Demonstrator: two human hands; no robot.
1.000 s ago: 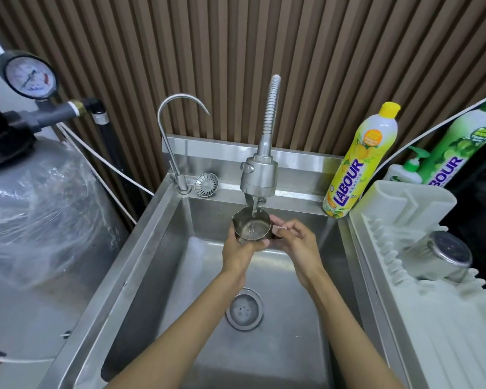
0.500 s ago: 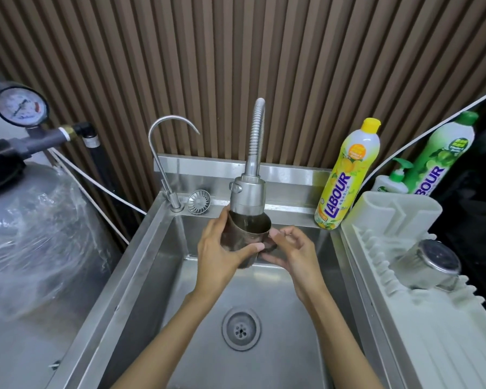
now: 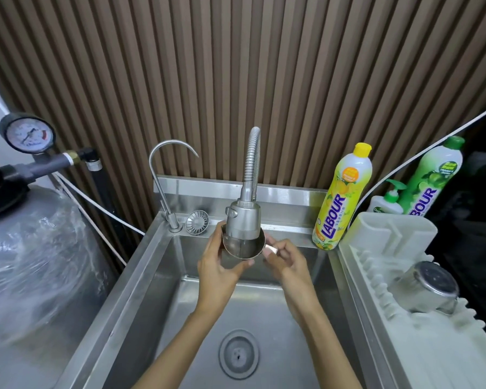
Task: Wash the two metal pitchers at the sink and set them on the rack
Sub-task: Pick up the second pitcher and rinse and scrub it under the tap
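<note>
Left hand: the left hand [image 3: 218, 265] wraps fingers and thumb round the body of the first pitcher [image 3: 243, 249], gripping it from the left.
Right hand: the right hand [image 3: 288, 262] curls its fingers on the small handle at that pitcher's right side, pinching it.
First pitcher: held above the sink [image 3: 152, 276], mouth tipped up, with the faucet head [image 3: 243, 220] just at its rim.
Second pitcher: the second pitcher [image 3: 427, 287] lies on its side on the white rack [image 3: 404, 355], right of the sink.
Nearby: a yellow soap bottle [image 3: 343, 197] stands on the back ledge, between faucet and rack.
</note>
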